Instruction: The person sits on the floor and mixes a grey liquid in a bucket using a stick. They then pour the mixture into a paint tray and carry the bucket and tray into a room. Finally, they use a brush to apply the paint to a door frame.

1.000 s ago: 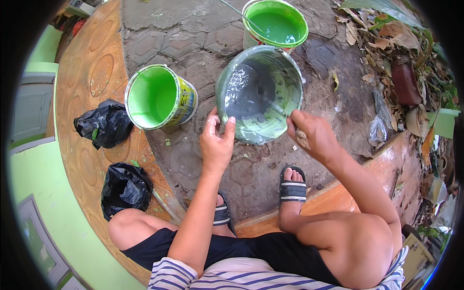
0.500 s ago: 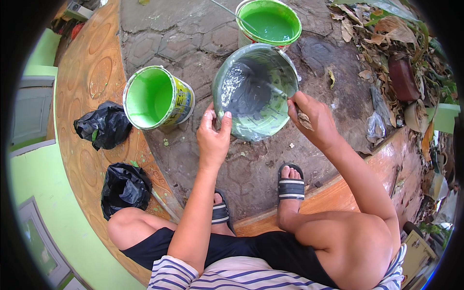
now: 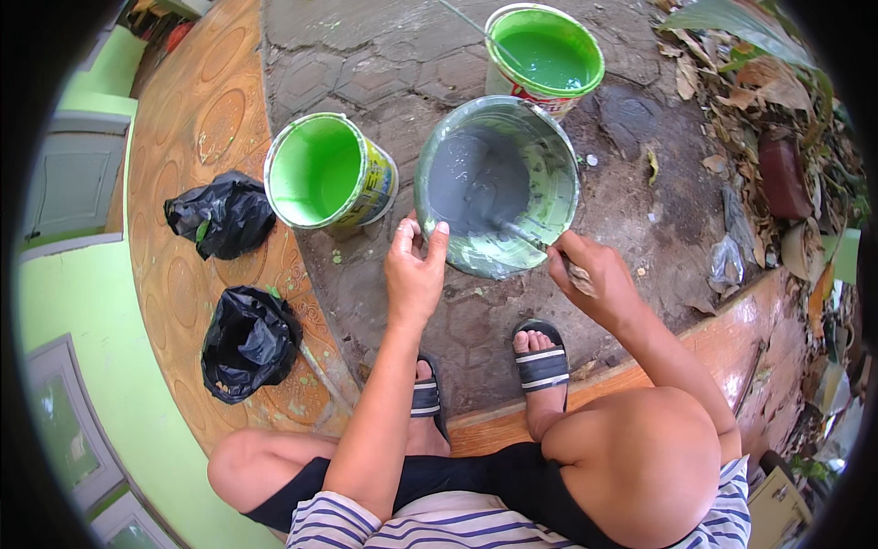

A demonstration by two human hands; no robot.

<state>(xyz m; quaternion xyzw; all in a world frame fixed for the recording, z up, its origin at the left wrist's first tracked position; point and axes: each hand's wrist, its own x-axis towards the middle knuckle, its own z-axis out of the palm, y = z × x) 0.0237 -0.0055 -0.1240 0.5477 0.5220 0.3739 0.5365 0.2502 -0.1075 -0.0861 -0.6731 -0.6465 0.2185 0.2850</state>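
A round grey-green bucket (image 3: 560,206) sits between my hands, tilted toward me. Wet grey paste (image 3: 471,178) lies in it, with green smears on the inner wall. My left hand (image 3: 416,274) grips the bucket's near-left rim, thumb inside the edge. In my right hand (image 3: 594,279), closed at the near-right rim, is a slim stirring tool (image 3: 523,235) with a worn, pale handle end. Its far end dips into the paste, so its exact kind is hidden.
A green-coated paint pail (image 3: 315,169) stands left of the bucket. Behind it, another pail (image 3: 549,59) holds green liquid and a thin rod. Two black plastic bags (image 3: 249,343) rest on orange tiles (image 3: 197,110). Dry leaves (image 3: 768,82) line the right side.
My right hand has moved the tool's end nearer to me through the paste. My left hand stays on the rim. The whole view has shifted slightly.
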